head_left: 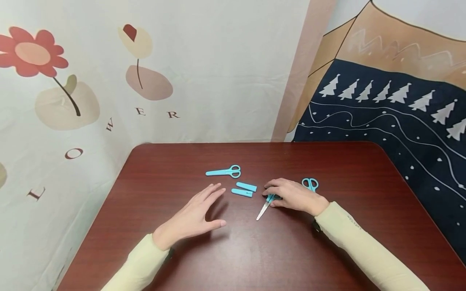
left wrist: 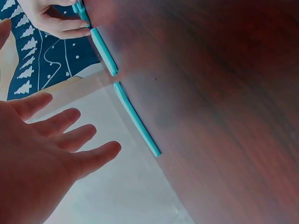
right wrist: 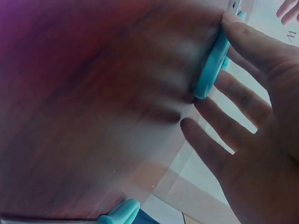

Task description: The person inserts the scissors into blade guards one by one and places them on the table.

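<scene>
My right hand [head_left: 293,197] pinches a pair of scissors [head_left: 263,211] by the turquoise handles, thumb on one side and fingers on the other. The bare metal blades point toward the near left, low over the table. My left hand [head_left: 191,217] hovers to the left with fingers spread and nothing in its grasp. Between the hands lie two turquoise blade covers [head_left: 246,186], side by side. Behind them is a second pair of scissors [head_left: 220,172] with its blades inside a cover. Partly hidden past my right hand, a third pair [head_left: 310,184] shows its handles.
Everything lies on a dark red-brown table [head_left: 164,161] with rounded far corners. A pale cloth [head_left: 218,60] printed with flowers and letters hangs behind it. To the right hangs a navy cloth [head_left: 382,113] with white trees.
</scene>
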`<state>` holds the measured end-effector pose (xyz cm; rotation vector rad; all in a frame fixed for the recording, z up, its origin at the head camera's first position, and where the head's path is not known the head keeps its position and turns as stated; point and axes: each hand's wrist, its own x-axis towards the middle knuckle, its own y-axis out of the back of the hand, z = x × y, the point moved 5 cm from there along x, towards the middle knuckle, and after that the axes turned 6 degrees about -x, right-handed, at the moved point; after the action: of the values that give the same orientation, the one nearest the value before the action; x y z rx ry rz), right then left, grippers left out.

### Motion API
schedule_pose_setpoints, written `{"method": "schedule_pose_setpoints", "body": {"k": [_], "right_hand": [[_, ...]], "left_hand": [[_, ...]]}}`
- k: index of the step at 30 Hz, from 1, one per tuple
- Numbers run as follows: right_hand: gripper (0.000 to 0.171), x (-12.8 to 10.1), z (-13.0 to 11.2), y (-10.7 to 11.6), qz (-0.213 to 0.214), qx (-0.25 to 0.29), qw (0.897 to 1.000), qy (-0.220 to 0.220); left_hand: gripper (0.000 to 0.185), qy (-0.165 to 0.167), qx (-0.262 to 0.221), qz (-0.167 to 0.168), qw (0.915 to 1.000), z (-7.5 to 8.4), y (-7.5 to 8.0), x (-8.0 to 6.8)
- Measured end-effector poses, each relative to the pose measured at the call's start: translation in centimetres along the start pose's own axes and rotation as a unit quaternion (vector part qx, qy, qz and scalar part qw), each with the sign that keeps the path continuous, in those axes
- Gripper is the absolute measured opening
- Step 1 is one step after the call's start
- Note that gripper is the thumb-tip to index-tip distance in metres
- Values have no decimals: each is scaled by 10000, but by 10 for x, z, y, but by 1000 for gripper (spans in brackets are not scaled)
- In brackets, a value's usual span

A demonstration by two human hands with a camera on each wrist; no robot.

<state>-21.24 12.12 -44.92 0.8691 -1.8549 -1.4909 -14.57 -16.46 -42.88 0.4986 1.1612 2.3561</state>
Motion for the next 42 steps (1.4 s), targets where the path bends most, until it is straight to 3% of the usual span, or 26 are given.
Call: {"method": "schedule_pose_setpoints", "body": {"k": [9, 21, 31, 36, 42], "right_hand": [[17, -4, -1, 4, 116, -68, 9998, 150], [16, -29, -5, 5, 354, -356, 9987, 35], [17, -49, -9, 10, 898, -410, 9950, 147], [16, -57, -10, 11, 1008, -310, 9943, 141], [13, -64, -8, 11, 859, 162, 9960, -170]], "left_hand": [[84, -205, 79, -221, 9995, 1, -5, 16], [78, -329, -519, -780, 9951, -4, -16, 48], [66, -330, -663, -867, 9935, -22, -19, 71], [58, -361, -784, -891, 9923, -27, -20, 77], [52, -474, -623, -1001, 9919, -23, -24, 83]]}}
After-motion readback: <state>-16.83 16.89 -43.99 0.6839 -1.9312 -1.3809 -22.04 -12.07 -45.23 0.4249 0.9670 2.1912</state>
